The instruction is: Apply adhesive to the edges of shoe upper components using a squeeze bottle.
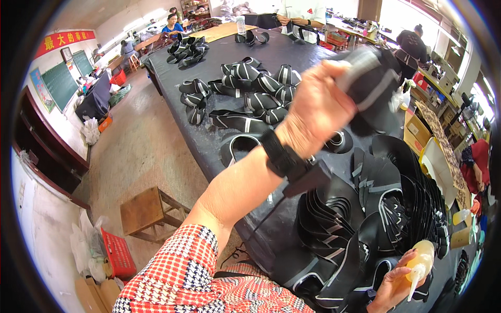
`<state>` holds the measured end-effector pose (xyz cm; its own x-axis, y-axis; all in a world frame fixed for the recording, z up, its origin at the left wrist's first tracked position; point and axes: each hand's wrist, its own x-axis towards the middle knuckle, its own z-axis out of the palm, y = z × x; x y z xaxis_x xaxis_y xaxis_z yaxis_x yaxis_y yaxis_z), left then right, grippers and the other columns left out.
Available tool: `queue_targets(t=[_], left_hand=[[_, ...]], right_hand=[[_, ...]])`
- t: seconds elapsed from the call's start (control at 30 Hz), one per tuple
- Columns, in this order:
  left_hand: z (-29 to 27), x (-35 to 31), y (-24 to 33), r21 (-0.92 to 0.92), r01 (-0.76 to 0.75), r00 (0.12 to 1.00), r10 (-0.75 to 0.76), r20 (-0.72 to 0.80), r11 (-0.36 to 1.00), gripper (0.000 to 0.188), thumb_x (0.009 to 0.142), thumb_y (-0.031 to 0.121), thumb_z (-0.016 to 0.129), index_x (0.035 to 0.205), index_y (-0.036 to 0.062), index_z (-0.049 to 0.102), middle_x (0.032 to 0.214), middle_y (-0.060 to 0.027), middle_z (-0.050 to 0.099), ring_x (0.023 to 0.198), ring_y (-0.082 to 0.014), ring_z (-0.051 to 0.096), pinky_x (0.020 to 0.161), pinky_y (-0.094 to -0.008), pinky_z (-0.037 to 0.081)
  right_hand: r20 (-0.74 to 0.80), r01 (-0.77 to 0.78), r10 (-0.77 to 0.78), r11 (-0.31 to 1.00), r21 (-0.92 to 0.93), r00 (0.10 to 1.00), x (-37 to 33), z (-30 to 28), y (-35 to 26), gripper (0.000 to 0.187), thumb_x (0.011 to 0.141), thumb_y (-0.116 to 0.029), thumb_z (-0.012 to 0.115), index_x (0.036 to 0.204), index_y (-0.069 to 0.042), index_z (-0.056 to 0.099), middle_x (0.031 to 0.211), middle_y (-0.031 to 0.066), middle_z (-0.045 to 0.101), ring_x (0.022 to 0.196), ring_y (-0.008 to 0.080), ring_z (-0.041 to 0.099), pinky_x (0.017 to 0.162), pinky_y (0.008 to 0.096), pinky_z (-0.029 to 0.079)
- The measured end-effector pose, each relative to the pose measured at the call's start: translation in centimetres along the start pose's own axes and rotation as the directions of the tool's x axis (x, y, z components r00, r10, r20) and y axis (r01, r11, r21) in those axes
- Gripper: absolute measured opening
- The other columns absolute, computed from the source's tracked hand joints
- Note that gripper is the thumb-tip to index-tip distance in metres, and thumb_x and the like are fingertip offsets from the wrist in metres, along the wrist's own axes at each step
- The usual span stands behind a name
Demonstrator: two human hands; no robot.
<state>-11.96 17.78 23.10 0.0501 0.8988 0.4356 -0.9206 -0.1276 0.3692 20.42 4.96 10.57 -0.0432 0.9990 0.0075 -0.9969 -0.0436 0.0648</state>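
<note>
My left hand (321, 107) is raised over the table, fingers closed on a black curved piece with a pale grey stripe (371, 86), which is smeared by motion. At the lower right, my right hand (391, 289) grips a squeeze bottle (421, 261) of yellowish liquid, its white nozzle tilted downward. Close to that hand lie fanned stacks of black curved pieces (334, 219) with pale edge lines. Farther up the dark-covered table (175, 91), several black curled pieces with light stripes (250, 78) sit in a loose group. A single curled piece (237, 146) rests by my left forearm.
A wooden stool (143, 211) and a red plastic basket (119, 253) stand on the floor at left. Across the table a person in white (302, 13) handles a black piece. Another heap of black pieces (188, 49) and a clear bottle (240, 25) are at the far end.
</note>
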Motion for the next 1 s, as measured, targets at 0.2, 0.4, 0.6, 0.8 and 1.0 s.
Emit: queue_targets(t=[0.2,0.4,0.6,0.8,1.0], left_hand=[[-18.1,1.3,2.3,-0.150,-0.200,0.972,0.177,-0.152,0.968,0.030,0.083,0.017,0.042,0.106,-0.0002,0.053,0.104,-0.0117,0.058,0.101,-0.0232,0.052,0.091,-0.0369,0.038],[-23.6,-4.7,-4.4,-0.048,-0.280,0.806,0.208,-0.554,0.959,0.024,0.084,0.014,0.046,0.099,-0.0017,0.055,0.100,-0.0108,0.060,0.092,-0.0227,0.056,0.088,-0.0354,0.041],[-21.6,-6.3,-4.9,0.019,-0.314,0.785,0.271,-0.557,0.949,0.025,0.085,0.017,0.045,0.099,-0.0022,0.054,0.101,-0.0123,0.059,0.094,-0.0235,0.056,0.090,-0.0342,0.041],[-21.1,-8.2,-1.3,0.318,-0.061,0.597,0.290,-0.748,0.946,0.032,0.086,0.033,0.044,0.102,0.0056,0.050,0.101,-0.0096,0.059,0.096,-0.0232,0.054,0.079,-0.0313,0.041],[-11.9,-14.1,-9.5,0.723,0.301,0.529,0.522,-0.669,0.622,0.040,0.086,0.032,0.047,0.110,0.0028,0.034,0.107,-0.0115,0.038,0.097,-0.0220,0.040,0.085,-0.0387,0.037]], right_hand=[[-0.020,0.116,-0.119,0.988,-0.106,0.993,-1.0,-0.2,1.2,0.055,0.068,-0.020,0.067,0.116,-0.006,0.043,0.115,0.0155,0.045,0.108,0.0301,0.043,0.070,0.0311,0.050],[-0.055,0.109,-0.114,0.990,-0.085,0.992,-1.3,-1.3,0.7,0.060,0.073,-0.020,0.064,0.122,-0.005,0.034,0.120,0.0173,0.041,0.110,0.0307,0.043,0.073,0.0340,0.050],[-0.046,0.136,-0.139,0.989,-0.062,0.989,-3.7,-2.4,-2.5,0.065,0.077,-0.019,0.061,0.128,-0.004,0.024,0.125,0.0192,0.037,0.111,0.0313,0.044,0.076,0.0369,0.050],[-0.073,0.083,-0.090,0.993,-0.088,0.993,-3.9,-2.3,-4.1,0.059,0.077,-0.031,0.059,0.125,-0.007,0.034,0.122,0.0191,0.039,0.105,0.0331,0.048,0.064,0.0369,0.051],[-0.164,0.068,-0.069,0.998,-0.010,0.984,-4.4,-2.1,-7.3,0.060,0.075,-0.027,0.062,0.123,-0.004,0.033,0.120,0.0193,0.039,0.107,0.0317,0.046,0.066,0.0356,0.052]])
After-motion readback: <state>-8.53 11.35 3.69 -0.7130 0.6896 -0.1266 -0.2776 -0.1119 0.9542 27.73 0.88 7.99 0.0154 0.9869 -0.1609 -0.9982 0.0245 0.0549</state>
